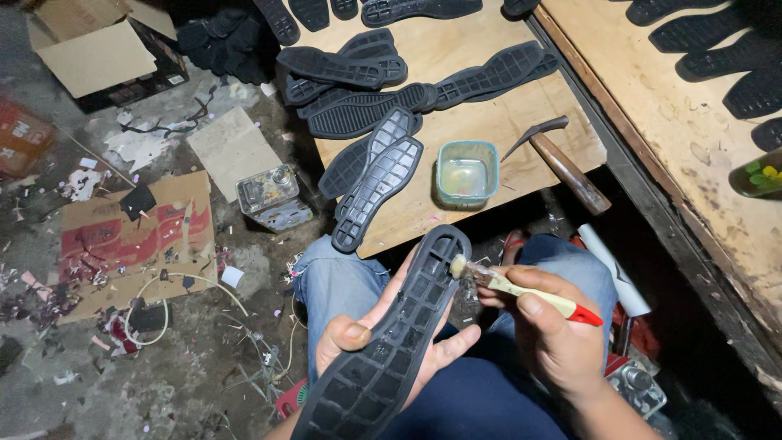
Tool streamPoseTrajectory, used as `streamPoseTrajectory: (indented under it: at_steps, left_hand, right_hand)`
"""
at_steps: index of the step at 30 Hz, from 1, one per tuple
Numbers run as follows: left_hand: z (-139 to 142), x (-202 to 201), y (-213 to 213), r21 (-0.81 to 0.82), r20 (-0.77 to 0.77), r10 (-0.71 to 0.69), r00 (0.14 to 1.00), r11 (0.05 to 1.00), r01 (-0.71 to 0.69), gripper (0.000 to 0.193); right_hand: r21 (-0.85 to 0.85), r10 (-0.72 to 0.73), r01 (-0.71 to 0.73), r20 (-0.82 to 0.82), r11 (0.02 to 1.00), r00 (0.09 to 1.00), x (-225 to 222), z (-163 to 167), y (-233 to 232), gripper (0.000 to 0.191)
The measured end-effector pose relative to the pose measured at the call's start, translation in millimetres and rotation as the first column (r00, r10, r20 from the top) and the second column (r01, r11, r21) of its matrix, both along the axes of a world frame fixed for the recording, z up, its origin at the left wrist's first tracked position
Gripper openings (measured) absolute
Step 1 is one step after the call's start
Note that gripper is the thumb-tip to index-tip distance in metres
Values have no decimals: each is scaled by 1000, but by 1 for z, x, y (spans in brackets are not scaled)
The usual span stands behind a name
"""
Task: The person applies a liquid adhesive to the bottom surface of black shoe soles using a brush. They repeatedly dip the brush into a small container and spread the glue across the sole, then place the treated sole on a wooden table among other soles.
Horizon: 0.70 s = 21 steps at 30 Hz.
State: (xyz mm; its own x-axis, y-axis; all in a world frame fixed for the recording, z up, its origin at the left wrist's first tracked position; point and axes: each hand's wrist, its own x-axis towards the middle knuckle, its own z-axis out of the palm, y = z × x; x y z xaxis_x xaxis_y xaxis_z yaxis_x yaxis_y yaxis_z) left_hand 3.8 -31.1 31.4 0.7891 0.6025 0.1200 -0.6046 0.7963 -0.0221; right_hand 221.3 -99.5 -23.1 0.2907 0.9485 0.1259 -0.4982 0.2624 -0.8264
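Observation:
My left hand (358,338) grips a black rubber shoe sole (391,334) from underneath, tread side up, thumb on its left edge. My right hand (554,338) holds a small brush (521,289) with a pale handle and red end. The brush's bristle tip touches the sole's upper right edge near the toe. Both hands are over my lap in blue jeans.
A low wooden board (489,175) ahead carries several black soles (379,183), a square plastic tub of yellowish liquid (466,173) and a hammer (562,163). A metal can (273,197) and cardboard scraps (138,236) litter the floor at left. More soles lie on a wooden bench (676,106) at right.

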Motion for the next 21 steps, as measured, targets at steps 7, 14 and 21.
streamPoseTrajectory:
  at_steps: [7,14,21]
  left_hand:
    - [4,-1,5,84,-148,54,988,996,-42,120]
    - [11,-3,13,141,-286,51,957,990,-11,125]
    - [10,-7,15,185,-367,54,929,983,15,124]
  right_hand:
    - [194,-210,102,697,976,685,-1,14,-12,22]
    - [185,-228,138,678,973,699,4,30,-8,25]
    - [76,22,-95,655,993,755,6,38,-13,22]
